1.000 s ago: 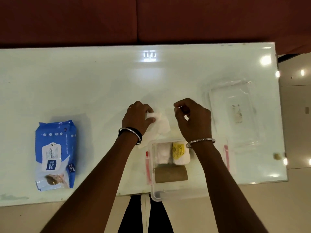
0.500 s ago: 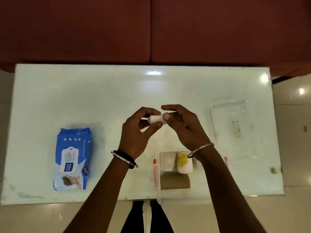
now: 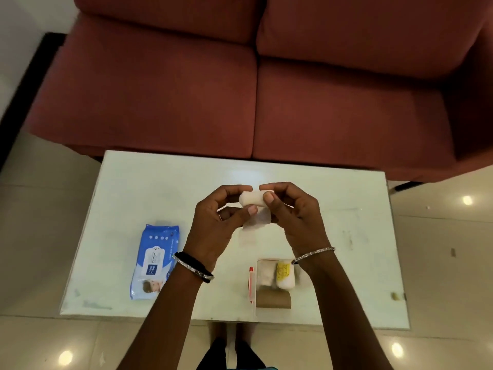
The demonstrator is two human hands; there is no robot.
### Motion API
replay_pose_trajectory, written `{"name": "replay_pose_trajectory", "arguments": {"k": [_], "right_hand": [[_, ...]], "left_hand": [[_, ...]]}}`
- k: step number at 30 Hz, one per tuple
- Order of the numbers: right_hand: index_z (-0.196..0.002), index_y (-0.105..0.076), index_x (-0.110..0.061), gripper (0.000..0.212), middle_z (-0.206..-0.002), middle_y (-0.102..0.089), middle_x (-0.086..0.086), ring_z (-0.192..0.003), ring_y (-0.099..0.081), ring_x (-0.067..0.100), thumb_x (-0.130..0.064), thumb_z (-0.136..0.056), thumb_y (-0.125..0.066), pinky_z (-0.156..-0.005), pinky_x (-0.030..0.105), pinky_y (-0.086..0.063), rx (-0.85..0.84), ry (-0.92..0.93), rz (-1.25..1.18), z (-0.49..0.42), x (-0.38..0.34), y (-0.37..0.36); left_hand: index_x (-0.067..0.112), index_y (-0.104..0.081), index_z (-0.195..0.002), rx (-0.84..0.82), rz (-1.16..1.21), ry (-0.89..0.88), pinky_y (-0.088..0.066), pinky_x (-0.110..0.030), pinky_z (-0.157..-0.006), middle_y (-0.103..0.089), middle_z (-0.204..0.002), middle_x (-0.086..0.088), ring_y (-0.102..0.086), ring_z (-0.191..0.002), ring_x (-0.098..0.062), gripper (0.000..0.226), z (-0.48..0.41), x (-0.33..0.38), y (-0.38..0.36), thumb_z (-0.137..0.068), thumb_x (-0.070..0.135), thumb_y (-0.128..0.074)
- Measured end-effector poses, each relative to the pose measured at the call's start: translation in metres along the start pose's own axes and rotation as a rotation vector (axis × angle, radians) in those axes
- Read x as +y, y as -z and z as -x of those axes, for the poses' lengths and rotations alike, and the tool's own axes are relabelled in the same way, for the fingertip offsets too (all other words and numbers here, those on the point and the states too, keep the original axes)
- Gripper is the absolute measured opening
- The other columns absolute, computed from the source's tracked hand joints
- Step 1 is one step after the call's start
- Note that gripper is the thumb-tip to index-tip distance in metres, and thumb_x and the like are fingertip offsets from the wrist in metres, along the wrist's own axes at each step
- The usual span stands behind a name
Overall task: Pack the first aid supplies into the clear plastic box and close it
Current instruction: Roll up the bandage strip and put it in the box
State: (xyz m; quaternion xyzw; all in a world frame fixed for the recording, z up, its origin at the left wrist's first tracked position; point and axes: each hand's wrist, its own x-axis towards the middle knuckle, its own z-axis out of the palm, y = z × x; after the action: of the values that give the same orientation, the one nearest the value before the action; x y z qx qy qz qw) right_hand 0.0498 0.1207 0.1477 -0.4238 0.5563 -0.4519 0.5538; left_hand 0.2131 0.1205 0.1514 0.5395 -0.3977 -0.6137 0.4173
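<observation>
left hand (image 3: 213,222) and right hand (image 3: 293,217) each pinch one end of the white gauze roll (image 3: 252,199), held above the middle of the table (image 3: 160,188). its long axis runs left to right, and a loose tail hangs below. the clear plastic box (image 3: 277,312) sits at the near edge, just beside the right wrist, so it is nearer that hand.

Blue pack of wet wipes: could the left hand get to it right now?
Likely yes: bare white tabletop lies between the left hand and the blue pack of wet wipes, though that hand would first have to release the white rolled-up cloth it pinches.
</observation>
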Motion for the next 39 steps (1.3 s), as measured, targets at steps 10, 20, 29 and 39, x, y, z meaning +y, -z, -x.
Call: {"name": "replay_pose_trajectory", "arguments": {"k": [10,20,29,39], "right_hand": [[-0.104,-0.073,-0.003,0.023,-0.108,-0.075,0.015,-0.099,-0.072,0.032,-0.007,-0.081,-0.074,-0.089,0.046,-0.058,-0.091,0.011,-0.169,0.029,-0.089,-0.017],[-0.113,-0.069,-0.007,0.029,-0.102,-0.076,0.018,-0.092,-0.074,0.029,-0.013,-0.084,-0.07,-0.079,0.04,-0.061,-0.123,-0.027,-0.139,0.052,-0.143,-0.025],[-0.102,-0.073,-0.002,0.023,-0.098,-0.076,0.013,-0.084,-0.073,0.022,0.003,-0.08,-0.073,-0.073,0.026,-0.057,-0.178,-0.036,-0.132,0.068,-0.157,-0.031],[-0.106,-0.074,-0.006,0.04,-0.093,-0.077,0.014,-0.082,-0.075,0.027,-0.027,-0.072,-0.077,-0.071,0.032,-0.061,-0.128,-0.239,-0.29,0.085,-0.167,-0.036]], "left_hand": [[0.009,-0.07,-0.111,-0.1,0.168,0.177,-0.058,-0.025,-0.068,-0.077,-0.099,-0.011,-0.075,-0.088,-0.023,0.035,0.034,0.093,0.013,-0.083,0.03,-0.069],[0.016,-0.073,-0.109,-0.062,0.177,0.071,-0.06,-0.037,-0.078,-0.072,-0.105,-0.014,-0.071,-0.096,-0.03,0.045,0.066,0.135,0.021,-0.066,0.021,-0.082],[0.013,-0.072,-0.112,-0.117,0.243,0.286,-0.06,-0.032,-0.075,-0.075,-0.107,-0.012,-0.074,-0.092,-0.029,0.049,0.09,0.151,0.031,-0.078,0.047,-0.066],[0.009,-0.073,-0.105,-0.093,0.223,0.181,-0.059,-0.028,-0.071,-0.071,-0.092,-0.005,-0.073,-0.086,-0.02,0.04,0.096,0.161,0.032,-0.067,0.018,-0.08]]}}
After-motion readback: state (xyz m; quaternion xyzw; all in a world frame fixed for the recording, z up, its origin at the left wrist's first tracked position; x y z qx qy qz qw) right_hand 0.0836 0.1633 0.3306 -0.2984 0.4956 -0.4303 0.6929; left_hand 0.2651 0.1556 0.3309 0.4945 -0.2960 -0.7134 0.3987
